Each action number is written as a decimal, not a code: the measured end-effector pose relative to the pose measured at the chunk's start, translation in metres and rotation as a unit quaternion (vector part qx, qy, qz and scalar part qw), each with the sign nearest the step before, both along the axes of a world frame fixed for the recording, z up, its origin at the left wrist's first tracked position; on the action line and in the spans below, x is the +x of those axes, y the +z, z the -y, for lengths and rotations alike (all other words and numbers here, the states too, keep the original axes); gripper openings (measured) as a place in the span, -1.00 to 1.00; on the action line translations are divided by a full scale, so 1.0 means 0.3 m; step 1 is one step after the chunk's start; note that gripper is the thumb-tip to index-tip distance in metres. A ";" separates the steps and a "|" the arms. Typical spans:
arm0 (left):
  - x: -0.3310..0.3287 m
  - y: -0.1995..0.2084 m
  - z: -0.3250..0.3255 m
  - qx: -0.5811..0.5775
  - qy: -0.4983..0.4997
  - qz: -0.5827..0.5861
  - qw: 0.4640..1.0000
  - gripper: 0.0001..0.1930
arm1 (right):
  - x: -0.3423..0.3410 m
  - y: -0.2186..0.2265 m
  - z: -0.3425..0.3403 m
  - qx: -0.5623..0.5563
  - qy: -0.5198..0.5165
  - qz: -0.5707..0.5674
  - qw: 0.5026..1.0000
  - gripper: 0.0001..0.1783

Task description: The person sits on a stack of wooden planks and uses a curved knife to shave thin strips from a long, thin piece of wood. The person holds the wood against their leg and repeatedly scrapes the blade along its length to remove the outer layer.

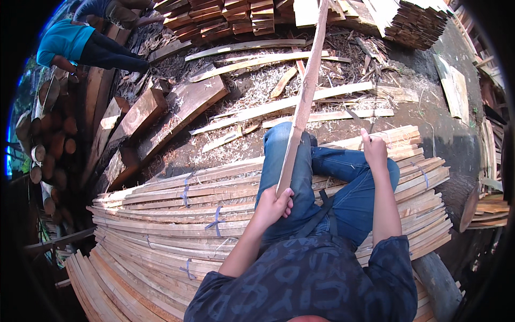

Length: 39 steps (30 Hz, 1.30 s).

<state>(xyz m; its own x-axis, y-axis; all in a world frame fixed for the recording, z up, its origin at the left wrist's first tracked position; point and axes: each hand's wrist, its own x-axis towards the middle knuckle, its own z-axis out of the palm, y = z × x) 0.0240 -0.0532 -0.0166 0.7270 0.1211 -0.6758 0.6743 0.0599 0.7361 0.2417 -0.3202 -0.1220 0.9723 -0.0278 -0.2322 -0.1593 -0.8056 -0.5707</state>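
Note:
My left hand [276,205] is closed round the lower end of a long, narrow wooden slat [301,115]. The slat rises over my left thigh and runs out past the top of the view. Held off to the right above my bent knee, my right hand [374,148] is closed with its thumb stretched along the grip. A dark, narrow blade [352,114] juts from it toward the upper left, looking like a knife; its handle is mostly hidden in my fist. The blade and the slat are apart.
Bundles of slats [214,212] tied with bluish strips lie beneath and beside me. Loose strips [300,104] and shavings [252,83] litter the ground ahead. Thick beams [182,115] and round logs [53,145] lie left. Another person in turquoise [67,40] bends at the upper left.

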 end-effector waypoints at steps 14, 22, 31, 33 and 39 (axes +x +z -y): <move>0.040 0.017 0.003 0.013 -0.020 -0.013 1.000 -0.75 | -0.211 0.183 -0.367 0.006 0.297 0.122 0.947 -0.22; 0.061 0.021 0.013 0.027 -0.026 -0.011 0.999 -0.73 | -0.111 0.111 -0.351 -0.032 0.288 0.199 0.936 -0.22; 0.016 0.005 0.017 0.035 -0.030 0.014 0.999 -0.74 | 0.153 -0.003 -0.183 -0.025 0.011 0.056 0.998 -0.16; -0.001 -0.005 0.006 0.016 -0.014 0.020 1.000 -0.74 | 0.127 -0.001 -0.113 0.041 0.014 -0.026 0.999 -0.17; 0.010 -0.010 0.003 -0.008 0.023 0.002 1.000 -0.74 | -0.180 0.052 -0.154 0.049 0.099 -0.020 0.994 -0.24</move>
<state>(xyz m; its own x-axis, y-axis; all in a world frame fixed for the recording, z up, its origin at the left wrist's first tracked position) 0.0272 -0.0542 -0.0196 0.7238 0.1439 -0.6749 0.6672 0.1034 0.7376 0.1877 -0.2741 -0.1065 0.9464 0.1876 -0.2631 -0.0273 -0.7648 -0.6437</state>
